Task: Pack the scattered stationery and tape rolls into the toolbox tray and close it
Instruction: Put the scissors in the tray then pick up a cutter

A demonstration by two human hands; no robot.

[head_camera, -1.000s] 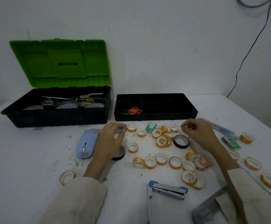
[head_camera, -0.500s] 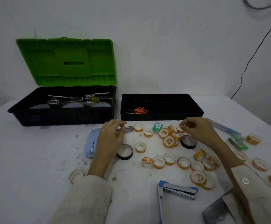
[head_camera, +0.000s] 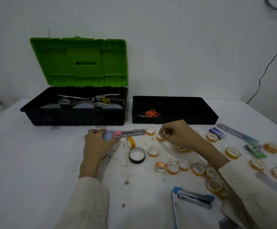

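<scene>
Toolbox tray (head_camera: 174, 121) on dirty table (head_camera: 35, 162), left hand (head_camera: 96, 144) grips cutter (head_camera: 131, 132), right hand (head_camera: 180, 135) pinches tape (head_camera: 159, 138)

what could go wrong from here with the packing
The left hand grips the utility knife; its blade state is unclear, so it might nick a finger going into the tray.
One yellow tape roll stands on edge beside the knife and could roll away if bumped.
The right sleeve lies over clear tape rolls near the stapler and may drag them.
</scene>
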